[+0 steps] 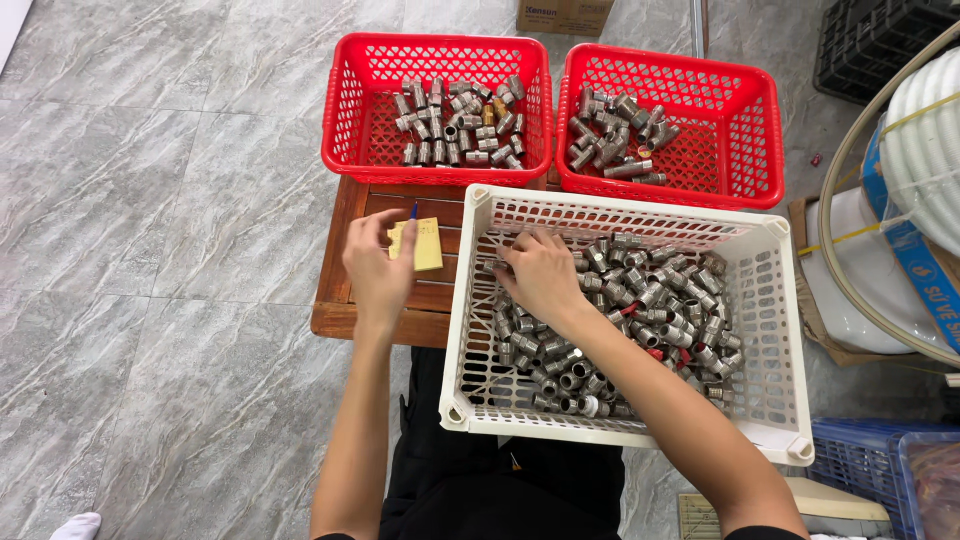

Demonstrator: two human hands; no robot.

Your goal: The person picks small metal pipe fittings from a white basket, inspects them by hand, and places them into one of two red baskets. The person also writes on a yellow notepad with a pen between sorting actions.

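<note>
A cream plastic basket rests on my lap, filled with several silver metal pipe fittings. My right hand reaches into its far left corner, fingers curled down among the fittings; whether it grips one I cannot tell. My left hand hovers over the small wooden table to the left of the basket, fingers loosely bent, holding nothing visible. A yellow notepad with a blue pen lies just beyond its fingertips.
Two red plastic baskets stand at the far side: the left red basket and the right red basket, each holding several sorted silver fittings. A cardboard box, a black crate, coiled white hose and a blue crate surround the grey tiled floor.
</note>
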